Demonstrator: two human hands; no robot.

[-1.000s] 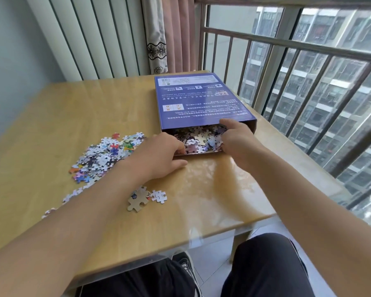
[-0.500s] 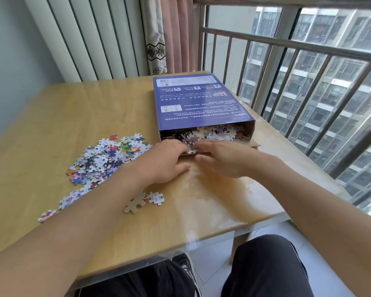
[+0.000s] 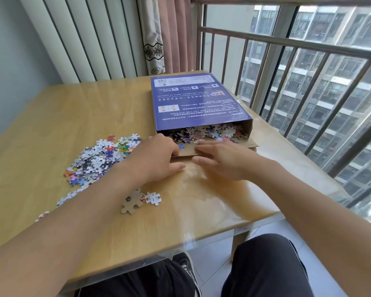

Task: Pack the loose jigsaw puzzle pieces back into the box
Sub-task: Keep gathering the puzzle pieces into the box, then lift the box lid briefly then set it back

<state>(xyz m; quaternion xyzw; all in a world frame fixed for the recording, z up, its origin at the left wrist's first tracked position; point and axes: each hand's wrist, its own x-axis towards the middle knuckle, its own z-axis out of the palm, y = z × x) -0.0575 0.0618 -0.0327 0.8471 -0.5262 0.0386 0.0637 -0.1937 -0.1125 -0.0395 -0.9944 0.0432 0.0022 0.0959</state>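
A wooden bench (image 3: 94, 108) stands by a barred window (image 3: 308, 82). One blue box (image 3: 195, 101) lies flat, its open end facing the person, so pieces can be swept in over the cardboard flap (image 3: 223, 146). Left hand (image 3: 156, 159) curls at the flap's edge; whether its grip holds anything I cannot tell. Right hand (image 3: 225, 159) lies flat, fingers straight, holding nothing. One loose pile (image 3: 101, 159) waits left, and two stray pieces (image 3: 140, 200) nearer.

Home setting, enclosed high-rise apartment balcony: wooden table (image 3: 77, 116) beside a metal window railing (image 3: 287, 41), pink curtain (image 3: 176, 33) with lace trim, vertical blinds (image 3: 90, 35), residential tower blocks (image 3: 321, 86) visible outside.
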